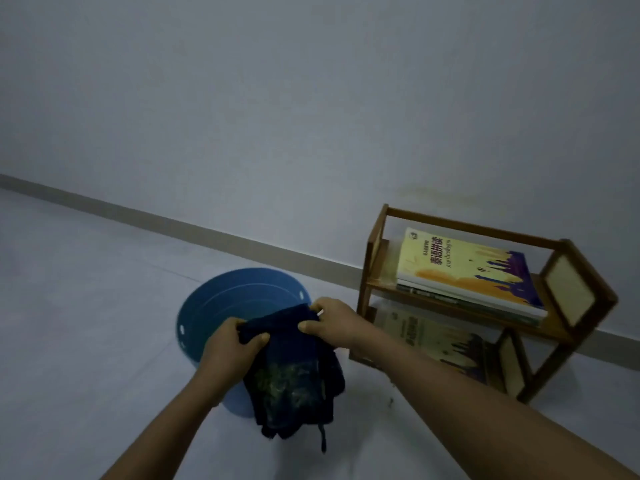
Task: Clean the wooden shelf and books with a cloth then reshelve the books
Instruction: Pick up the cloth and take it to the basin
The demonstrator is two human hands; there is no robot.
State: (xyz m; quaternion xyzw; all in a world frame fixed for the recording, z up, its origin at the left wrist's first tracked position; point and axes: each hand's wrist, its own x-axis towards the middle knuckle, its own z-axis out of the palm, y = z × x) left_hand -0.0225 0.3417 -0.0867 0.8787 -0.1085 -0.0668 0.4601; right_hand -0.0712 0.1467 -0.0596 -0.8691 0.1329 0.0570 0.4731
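A dark blue cloth [292, 372] hangs over the near rim of a blue basin [239, 299]. My left hand [230, 344] grips its upper left edge and my right hand [330, 322] grips its upper right edge. To the right stands a small wooden shelf [575, 317] with two levels, against the wall. A stack of books [464, 268] with a yellow and purple cover on top lies flat on the upper level. Another yellow book [429, 337] lies on the lower level, partly hidden behind my right forearm.
The basin and shelf rest on a pale floor [86, 323]. A plain wall with a grey skirting board [173, 225] runs behind them. The room is dim.
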